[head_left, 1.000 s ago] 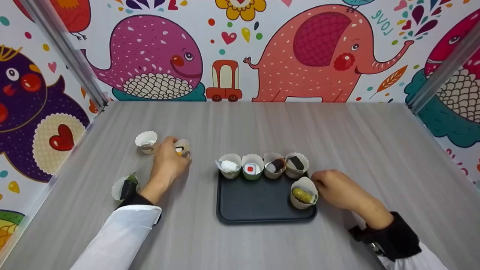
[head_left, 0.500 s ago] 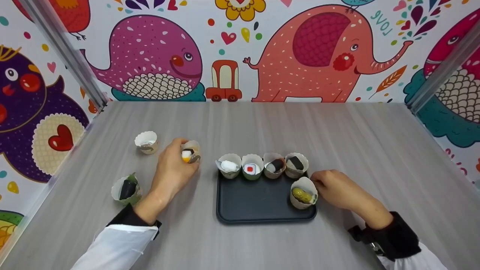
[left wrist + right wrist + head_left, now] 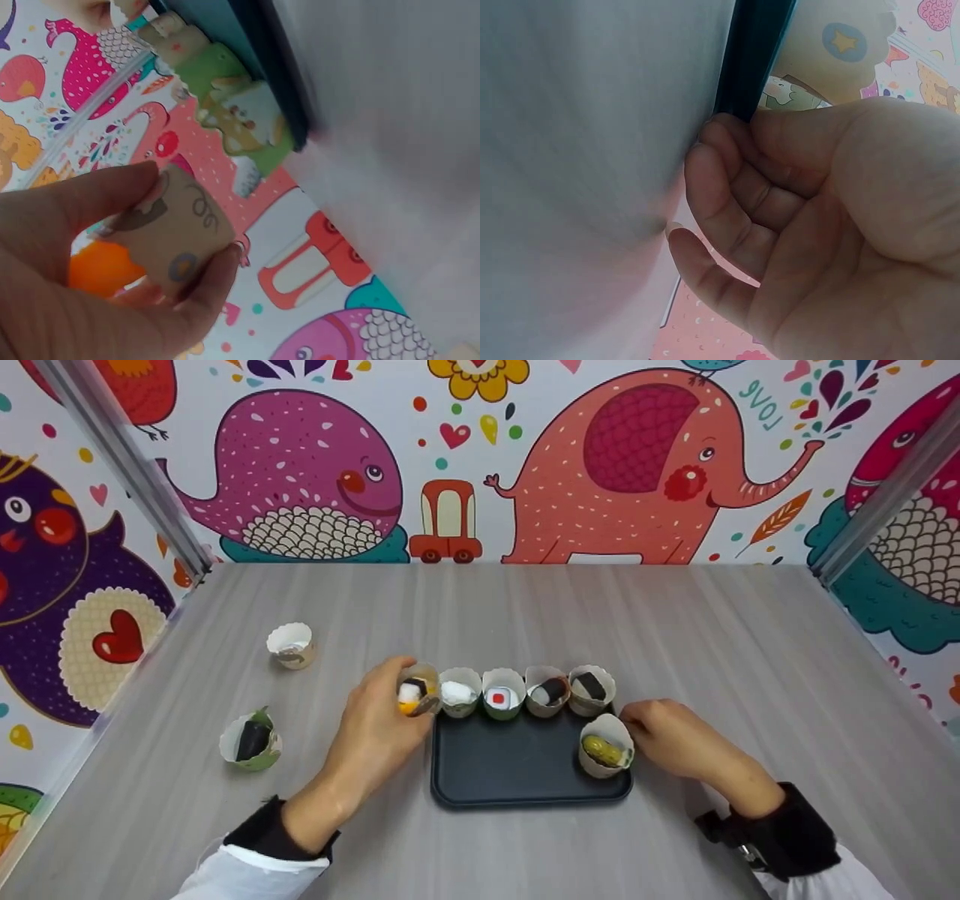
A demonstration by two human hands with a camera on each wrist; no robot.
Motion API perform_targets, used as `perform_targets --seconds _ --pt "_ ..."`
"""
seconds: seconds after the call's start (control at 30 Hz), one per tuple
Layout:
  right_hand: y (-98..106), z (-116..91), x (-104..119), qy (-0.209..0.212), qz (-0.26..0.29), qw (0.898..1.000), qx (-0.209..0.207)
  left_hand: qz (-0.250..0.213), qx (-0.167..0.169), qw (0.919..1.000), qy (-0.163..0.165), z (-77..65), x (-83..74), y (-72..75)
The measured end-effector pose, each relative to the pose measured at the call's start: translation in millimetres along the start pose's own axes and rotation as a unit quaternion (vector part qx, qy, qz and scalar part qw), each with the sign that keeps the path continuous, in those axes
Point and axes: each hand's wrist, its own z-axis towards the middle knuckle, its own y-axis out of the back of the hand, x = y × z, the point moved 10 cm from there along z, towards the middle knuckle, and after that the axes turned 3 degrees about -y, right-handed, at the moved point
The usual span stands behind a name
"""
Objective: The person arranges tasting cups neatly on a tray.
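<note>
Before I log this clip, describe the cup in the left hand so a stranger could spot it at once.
Find the dark tray, then the four paper cups lined along its far edge. Just left of that row, the left hand grips a tan cup holding a white, black and orange piece. Of all the cups, only this one is held in a hand.

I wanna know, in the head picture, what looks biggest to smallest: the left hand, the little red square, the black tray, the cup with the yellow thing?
1. black tray
2. left hand
3. cup with the yellow thing
4. little red square
</note>
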Motion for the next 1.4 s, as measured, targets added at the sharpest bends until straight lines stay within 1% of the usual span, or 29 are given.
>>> perform_targets --seconds 0.17,0.3,0.4,0.57,0.63,0.83,1.03,1.27,1.4 --pt "-0.2 0.5 -1.3 0.000 0.005 1.000 0.001 -0.010 0.009 0.9998 -0.015 -6.5 -16.7 -13.9" --pt "-0.1 0.3 -2.5 -0.003 0.010 1.000 0.002 -0.013 0.015 0.9992 -0.035 -9.8 -28.4 -27.4" --pt "-0.2 -0.4 -2.6 -0.003 0.011 1.000 0.000 -0.011 0.025 0.9980 -0.057 -12.1 -37.2 -39.5" --pt "0.4 -1.5 -0.3 0.007 0.011 1.000 -0.005 -0.005 0.047 0.9954 -0.083 -15.7 -48.8 -59.2" --pt "0.4 -1.6 -0.1 0.009 0.011 1.000 -0.004 -0.010 0.059 0.9947 -0.084 -16.5 -51.8 -66.9" --pt "0.0 -1.0 -2.8 -0.004 0.010 1.000 0.001 -0.012 0.088 0.9920 -0.089 -18.6 -64.5 -88.5" --pt "-0.1 -0.1 -3.5 -0.007 0.007 1.000 0.003 -0.015 0.127 0.9885 -0.080 -21.7 -75.4 -110.4" --pt "1.5 -0.6 -1.1 0.002 0.001 1.000 -0.013 0.008 0.132 0.9853 -0.109 -23.5 -84.2 -128.0" --pt "0.7 -0.2 -0.5 0.000 0.001 1.000 -0.010 0.020 0.137 0.9846 -0.107 -23.6 -82.7 -135.6"
